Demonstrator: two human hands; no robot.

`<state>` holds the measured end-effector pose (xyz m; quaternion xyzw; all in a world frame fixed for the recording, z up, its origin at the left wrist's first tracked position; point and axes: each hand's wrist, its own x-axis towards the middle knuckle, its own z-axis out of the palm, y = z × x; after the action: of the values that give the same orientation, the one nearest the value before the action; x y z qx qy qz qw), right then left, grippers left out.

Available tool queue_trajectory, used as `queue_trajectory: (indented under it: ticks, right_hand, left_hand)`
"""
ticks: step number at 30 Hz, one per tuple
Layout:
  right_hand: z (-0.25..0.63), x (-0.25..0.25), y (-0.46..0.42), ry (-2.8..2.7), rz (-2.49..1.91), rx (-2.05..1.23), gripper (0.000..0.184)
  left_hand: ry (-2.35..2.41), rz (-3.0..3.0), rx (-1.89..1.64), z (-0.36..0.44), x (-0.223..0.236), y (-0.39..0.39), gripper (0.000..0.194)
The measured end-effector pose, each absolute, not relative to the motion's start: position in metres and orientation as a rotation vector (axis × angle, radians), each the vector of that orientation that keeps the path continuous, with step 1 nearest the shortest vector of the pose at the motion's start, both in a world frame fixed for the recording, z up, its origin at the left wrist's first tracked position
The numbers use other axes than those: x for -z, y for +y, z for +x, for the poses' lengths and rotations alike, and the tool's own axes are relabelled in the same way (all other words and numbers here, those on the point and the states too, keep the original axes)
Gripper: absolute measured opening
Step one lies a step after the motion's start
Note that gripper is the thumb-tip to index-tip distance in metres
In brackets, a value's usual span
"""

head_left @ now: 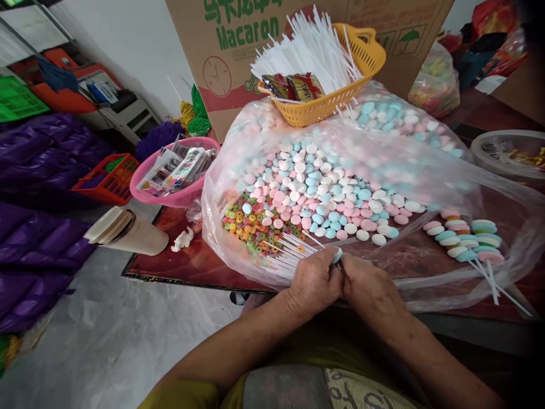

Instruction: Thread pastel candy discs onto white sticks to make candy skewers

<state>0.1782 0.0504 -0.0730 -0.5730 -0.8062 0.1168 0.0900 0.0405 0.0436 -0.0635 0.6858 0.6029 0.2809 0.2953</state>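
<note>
At the table's front edge my left hand (317, 278) and my right hand (367, 284) meet, fingers closed. A pale blue round candy (336, 255) shows at the fingertips of my left hand; my right thumb is close against it. What my right fingers hold is hidden. Just beyond my left hand lies a bunch of white sticks (287, 253). Past them, on clear plastic, spread pink, white and blue round candies (323, 196) and small ring candies (244, 224). To the right lie several skewers of stacked candies (470, 238), with white sticks poking out.
A yellow basket (306, 113) holds white sticks and packets in front of a cardboard box (191, 45). At left stand a pink basket (149, 196) of wrappers and a paper cup stack (140, 236) on its side. A clear tub (481, 149) is at right.
</note>
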Motion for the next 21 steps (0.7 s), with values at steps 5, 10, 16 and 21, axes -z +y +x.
queue_trajectory:
  ticks: [5, 10, 16, 21]
  right_hand:
    - [0.195, 0.077, 0.062, -2.2, -1.565, -0.396, 0.019]
    - [0.182, 0.072, 0.054, -2.228, -1.389, -0.626, 0.024]
    - [0.169, 0.075, 0.041, -2.295, -1.319, -0.636, 0.025]
    - [0.166, 0.066, 0.039, -2.277, -1.252, -0.511, 0.024]
  left_hand:
    - [2.092, 1.853, -0.699, -0.016, 0.045, 0.056, 0.044]
    - [2.134, 1.986, -0.426, -0.062, 0.056, 0.075, 0.014]
    - [1.656, 1.289, -1.041, -0.066, 0.06, 0.069, 0.006]
    - [1.033, 0.457, -1.19, -0.06, 0.052, 0.058, 0.022]
